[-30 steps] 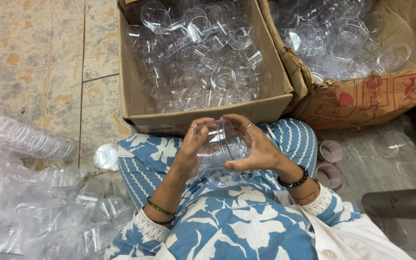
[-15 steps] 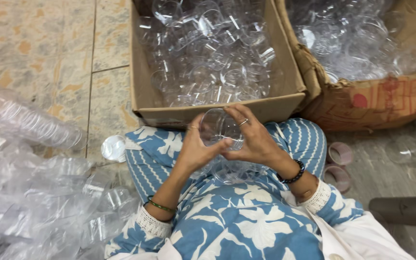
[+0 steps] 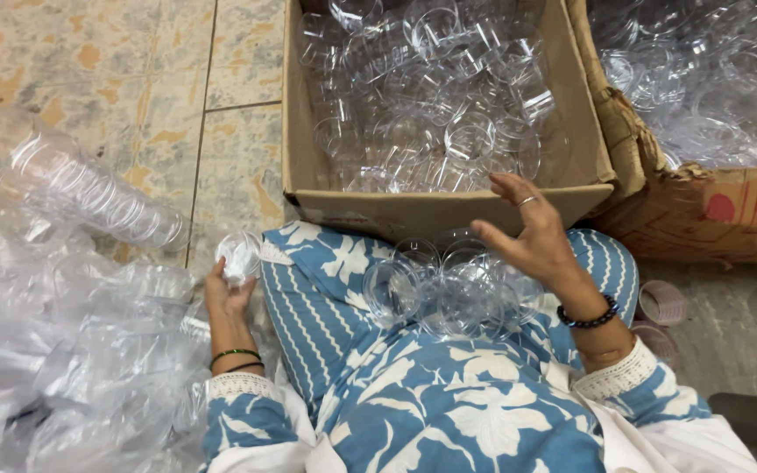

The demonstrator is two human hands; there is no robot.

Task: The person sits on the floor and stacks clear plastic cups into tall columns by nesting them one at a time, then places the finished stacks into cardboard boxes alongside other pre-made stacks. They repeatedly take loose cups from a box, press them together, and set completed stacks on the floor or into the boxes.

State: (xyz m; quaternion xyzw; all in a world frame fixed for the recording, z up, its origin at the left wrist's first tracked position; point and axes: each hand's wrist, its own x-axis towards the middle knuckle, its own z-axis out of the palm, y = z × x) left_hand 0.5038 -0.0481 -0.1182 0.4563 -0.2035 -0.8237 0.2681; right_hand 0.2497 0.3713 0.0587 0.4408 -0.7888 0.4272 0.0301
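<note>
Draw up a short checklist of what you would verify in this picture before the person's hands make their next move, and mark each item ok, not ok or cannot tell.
1. Left hand has hold of a piece: ok, its fingers are at a small clear lid beside the knee.
2. Right hand is free: ok, it is open above the lap with nothing in it.
3. Clear jars sit steady on the lap: cannot tell, they lie loosely heaped on the blue patterned cloth.
4. Cardboard box in front has room: ok, jars lie below its rim.
5. Stacked lids in the plastic sleeve are within the left hand's reach: ok, judging by how near they lie.
</note>
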